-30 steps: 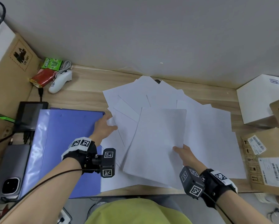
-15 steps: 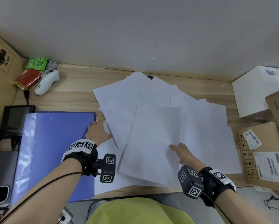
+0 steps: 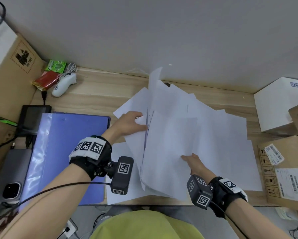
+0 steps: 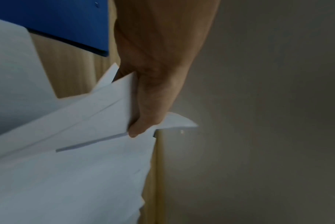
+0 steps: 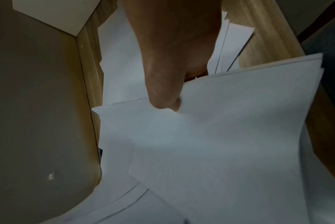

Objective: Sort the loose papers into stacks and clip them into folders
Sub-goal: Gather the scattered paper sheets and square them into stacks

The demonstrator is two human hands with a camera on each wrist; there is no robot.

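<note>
While most of the white loose paper sheets (image 3: 222, 135) lie fanned flat over the pale wooden desk (image 3: 100, 94), a thin sheaf of white sheets (image 3: 169, 152) is lifted off them just right of the blue plastic folder (image 3: 72, 152). That sheaf is unevenly squared: its left edges stand stepped, one sheet juts up toward the grey wall, and the near corners droop past the desk edge. The left hand (image 3: 127, 124) pinches the sheaf's left edge, thumb over the top and fingers beneath, as the left wrist view shows (image 4: 151, 94). The right hand (image 3: 194, 163) grips the sheaf's right side with its thumb pressed on top (image 5: 163, 84). The folder lies closed and flat at the left part of the desk, apart from the sheaf.

Half a second earlier the left hand lay flat on the sheets beside the folder's corner; now it has moved right and farther from the body and closed on paper. More sheets have joined the single raised sheet, and the far sheet has tilted up.
</note>
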